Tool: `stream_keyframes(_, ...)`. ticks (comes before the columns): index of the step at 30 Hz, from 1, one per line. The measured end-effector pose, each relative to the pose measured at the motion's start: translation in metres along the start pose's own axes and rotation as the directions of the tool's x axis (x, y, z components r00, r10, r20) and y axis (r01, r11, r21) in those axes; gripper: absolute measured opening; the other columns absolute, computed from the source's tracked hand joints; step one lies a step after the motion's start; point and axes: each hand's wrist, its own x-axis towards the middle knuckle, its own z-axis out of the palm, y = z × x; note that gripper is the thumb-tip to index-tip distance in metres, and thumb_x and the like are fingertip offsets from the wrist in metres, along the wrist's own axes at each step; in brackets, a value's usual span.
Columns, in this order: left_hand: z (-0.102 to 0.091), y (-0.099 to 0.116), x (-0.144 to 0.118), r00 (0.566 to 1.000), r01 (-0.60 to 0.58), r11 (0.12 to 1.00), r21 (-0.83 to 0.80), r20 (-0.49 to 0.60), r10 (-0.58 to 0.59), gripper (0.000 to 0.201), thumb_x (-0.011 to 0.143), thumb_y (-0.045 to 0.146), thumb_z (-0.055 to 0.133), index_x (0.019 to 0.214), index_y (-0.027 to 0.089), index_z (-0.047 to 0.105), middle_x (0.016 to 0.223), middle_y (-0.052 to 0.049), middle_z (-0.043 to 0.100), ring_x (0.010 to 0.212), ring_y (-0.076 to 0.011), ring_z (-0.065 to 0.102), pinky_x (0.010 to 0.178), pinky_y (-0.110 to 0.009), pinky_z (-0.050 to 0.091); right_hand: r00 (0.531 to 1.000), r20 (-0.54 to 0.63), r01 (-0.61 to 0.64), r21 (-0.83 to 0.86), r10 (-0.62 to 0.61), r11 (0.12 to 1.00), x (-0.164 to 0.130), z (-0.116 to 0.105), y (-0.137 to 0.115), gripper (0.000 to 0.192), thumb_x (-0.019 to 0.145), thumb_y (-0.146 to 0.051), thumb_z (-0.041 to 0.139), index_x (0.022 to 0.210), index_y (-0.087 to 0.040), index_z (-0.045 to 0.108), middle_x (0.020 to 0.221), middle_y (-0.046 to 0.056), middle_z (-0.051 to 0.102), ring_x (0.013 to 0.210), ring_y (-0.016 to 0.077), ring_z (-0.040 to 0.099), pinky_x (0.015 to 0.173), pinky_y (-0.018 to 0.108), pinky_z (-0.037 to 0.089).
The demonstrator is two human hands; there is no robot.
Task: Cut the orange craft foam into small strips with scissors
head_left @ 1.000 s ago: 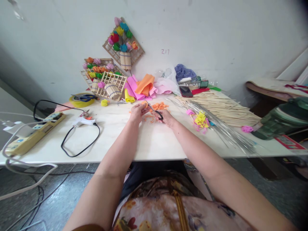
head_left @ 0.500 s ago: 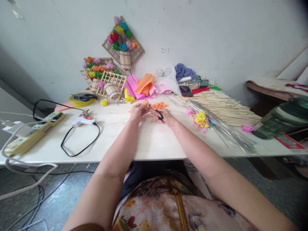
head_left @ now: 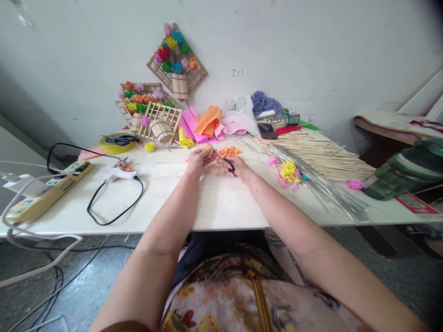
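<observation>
While the right grip (head_left: pixel 238 168) holds the black-handled scissors (head_left: pixel 227 162) over the middle of the tabletop (head_left: pixel 224 207), the left grip (head_left: pixel 200 161) pinches a small orange piece (head_left: pixel 208 149) beside their blades (head_left: pixel 215 151). Just behind, orange scraps (head_left: pixel 231 151) crowd this place, and coloured sheets (head_left: pixel 209 121) lie farther back. On the left side is a white glue gun (head_left: pixel 121 174) with its looped cord (head_left: pixel 104 224); on the right, silver wires (head_left: pixel 321 189) lie next to many thin sticks (head_left: pixel 311 154).

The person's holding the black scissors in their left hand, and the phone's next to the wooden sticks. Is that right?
Not quite: the head view shows the black scissors in the right hand, not the left hand. The phone is indeed next to the wooden sticks.
</observation>
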Motion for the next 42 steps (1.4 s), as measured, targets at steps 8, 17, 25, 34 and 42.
stream_keyframes(8,-0.001,0.001,0.0,1.0,0.012,1.0,0.017,-0.012,-0.012,0.015,0.069,0.018,0.078,0.074,0.014,0.065,0.078,-0.006,0.074,0.072,-0.0145,0.072,0.082,-0.03,0.058,1.0,0.008,0.022,-0.027,-0.022,0.999,0.005,-0.003,0.006,0.016,0.074,-0.027,0.077,0.072,-0.015,0.067,0.052,-0.004,0.047,0.043,0.0054,0.035,0.034,0.016,0.024)
stream_keyframes(17,0.0,0.0,0.002,0.999,0.025,1.0,0.005,-0.03,-0.025,0.011,0.071,0.018,0.075,0.076,0.013,0.067,0.075,-0.006,0.074,0.066,-0.0131,0.07,0.078,-0.027,0.057,0.999,0.016,0.034,-0.031,-0.033,0.999,0.004,-0.004,0.007,0.018,0.074,-0.028,0.076,0.071,-0.014,0.065,0.051,-0.005,0.046,0.042,0.0048,0.033,0.035,0.016,0.024)
stream_keyframes(25,0.0,-0.001,0.003,0.999,0.004,1.0,-0.024,-0.049,-0.006,0.011,0.073,0.019,0.076,0.077,0.014,0.067,0.077,-0.004,0.073,0.069,-0.0121,0.07,0.077,-0.026,0.056,1.0,-0.01,0.001,-0.014,-0.001,1.0,0.0,0.0,0.002,0.018,0.072,-0.027,0.076,0.07,-0.013,0.065,0.05,-0.005,0.046,0.041,0.0044,0.033,0.034,0.016,0.024)
stream_keyframes(34,-0.002,-0.002,0.005,0.999,-0.014,1.0,-0.015,-0.046,0.014,0.022,0.066,0.026,0.084,0.074,0.016,0.066,0.075,-0.004,0.073,0.068,-0.012,0.069,0.073,-0.024,0.055,1.0,-0.011,-0.022,-0.01,0.022,1.0,-0.003,0.001,-0.002,0.017,0.076,-0.028,0.075,0.074,-0.014,0.066,0.05,-0.006,0.046,0.04,0.0046,0.032,0.033,0.016,0.024)
stream_keyframes(42,0.0,-0.004,0.002,1.0,0.0,1.0,0.004,-0.026,0.0,0.021,0.067,0.025,0.082,0.076,0.014,0.066,0.074,-0.004,0.072,0.067,-0.0113,0.069,0.074,-0.024,0.054,0.998,-0.044,-0.053,-0.004,0.053,0.999,-0.007,0.004,-0.007,0.023,0.077,-0.03,0.078,0.07,-0.014,0.062,0.049,-0.006,0.047,0.04,0.0041,0.035,0.035,0.016,0.027)
